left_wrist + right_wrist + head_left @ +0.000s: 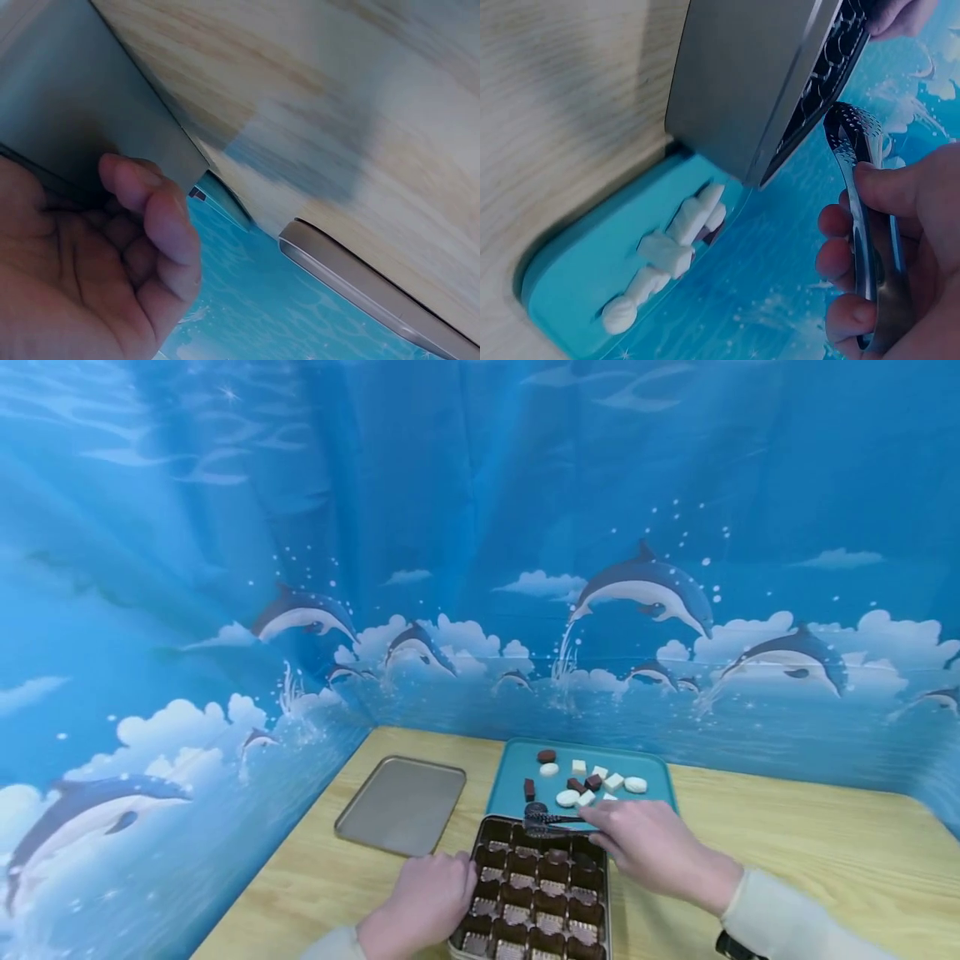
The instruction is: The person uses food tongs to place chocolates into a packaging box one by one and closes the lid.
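A metal chocolate box [606,893] with a brown divided insert stands at the table's front. My left hand [427,893] holds its left rim; in the left wrist view the curled fingers [169,225] lie against the tin's side wall. My right hand [648,847] grips metal tongs [862,240] with perforated heads, which hover over the box's far edge. Whether a dark piece sits between the heads is hard to tell. Dark pieces seem to lie in a few far compartments. Behind the box, a teal tray [510,777] bears several white and dark brown chocolates [635,785].
A flat grey-brown metal tray [405,806], perhaps the box's lid, lies left of the box on the wooden table [810,835]. A blue curtain [465,510] printed with dolphins stands along the table's far and left edges.
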The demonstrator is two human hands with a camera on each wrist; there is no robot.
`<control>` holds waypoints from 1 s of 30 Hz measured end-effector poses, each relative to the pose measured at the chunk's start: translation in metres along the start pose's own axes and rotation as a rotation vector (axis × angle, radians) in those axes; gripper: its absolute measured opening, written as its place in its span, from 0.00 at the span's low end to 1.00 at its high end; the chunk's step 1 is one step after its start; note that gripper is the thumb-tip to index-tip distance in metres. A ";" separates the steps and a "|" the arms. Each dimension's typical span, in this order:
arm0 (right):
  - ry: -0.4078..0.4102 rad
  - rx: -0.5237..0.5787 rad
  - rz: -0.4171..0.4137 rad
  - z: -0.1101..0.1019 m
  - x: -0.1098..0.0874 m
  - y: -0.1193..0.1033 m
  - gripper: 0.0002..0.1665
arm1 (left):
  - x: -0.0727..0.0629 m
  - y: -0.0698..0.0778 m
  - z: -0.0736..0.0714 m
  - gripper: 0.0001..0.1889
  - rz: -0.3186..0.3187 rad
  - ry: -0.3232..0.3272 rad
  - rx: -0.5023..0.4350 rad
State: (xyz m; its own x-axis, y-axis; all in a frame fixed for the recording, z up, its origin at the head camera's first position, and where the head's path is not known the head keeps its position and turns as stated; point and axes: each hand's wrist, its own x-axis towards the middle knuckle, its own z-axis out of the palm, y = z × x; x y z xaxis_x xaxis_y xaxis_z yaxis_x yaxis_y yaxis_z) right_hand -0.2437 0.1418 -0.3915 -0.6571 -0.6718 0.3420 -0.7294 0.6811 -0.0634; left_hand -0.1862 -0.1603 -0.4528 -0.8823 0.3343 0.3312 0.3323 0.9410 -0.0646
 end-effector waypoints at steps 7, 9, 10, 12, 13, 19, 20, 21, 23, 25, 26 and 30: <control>-0.011 -0.012 -0.049 0.011 0.007 -0.006 0.18 | -0.001 0.001 -0.003 0.17 -0.032 -0.014 0.005; -0.007 -0.012 -0.058 0.013 0.008 -0.006 0.16 | -0.001 0.001 -0.004 0.17 -0.032 -0.018 -0.006; -0.006 -0.010 -0.060 0.013 0.008 -0.006 0.15 | -0.001 0.001 -0.003 0.17 -0.032 -0.019 -0.011; -0.007 -0.003 -0.063 0.013 0.009 -0.006 0.12 | 0.000 0.001 -0.003 0.17 -0.030 -0.017 -0.013; -0.006 0.001 -0.065 0.013 0.009 -0.006 0.12 | 0.000 0.002 -0.002 0.17 -0.027 -0.016 -0.015; -0.020 0.002 -0.054 0.013 0.009 -0.005 0.11 | 0.002 0.003 -0.001 0.17 -0.017 -0.019 -0.009; -0.023 0.004 -0.050 0.013 0.009 -0.005 0.11 | 0.002 0.003 -0.002 0.17 -0.017 -0.021 -0.007; -0.024 0.008 -0.047 0.013 0.009 -0.005 0.12 | 0.003 0.004 -0.003 0.17 -0.019 -0.025 -0.008; -0.027 0.014 -0.043 0.013 0.008 -0.005 0.14 | 0.003 0.004 -0.003 0.17 -0.020 -0.039 -0.010; -0.028 0.014 -0.039 0.013 0.008 -0.006 0.17 | 0.003 0.004 -0.004 0.18 -0.021 -0.054 -0.015; -0.028 0.014 -0.038 0.013 0.007 -0.006 0.18 | 0.003 0.004 -0.005 0.18 -0.022 -0.063 -0.019; -0.033 0.008 -0.024 0.014 0.007 -0.006 0.19 | 0.003 0.004 -0.006 0.18 -0.021 -0.084 -0.025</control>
State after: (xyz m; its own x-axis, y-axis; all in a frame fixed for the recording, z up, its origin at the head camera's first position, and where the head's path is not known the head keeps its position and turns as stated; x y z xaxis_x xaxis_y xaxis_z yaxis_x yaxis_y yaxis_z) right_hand -0.2464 0.1294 -0.4015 -0.6452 -0.6973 0.3123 -0.7464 0.6625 -0.0628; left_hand -0.1853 -0.1556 -0.4461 -0.9138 0.3186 0.2519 0.3205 0.9466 -0.0346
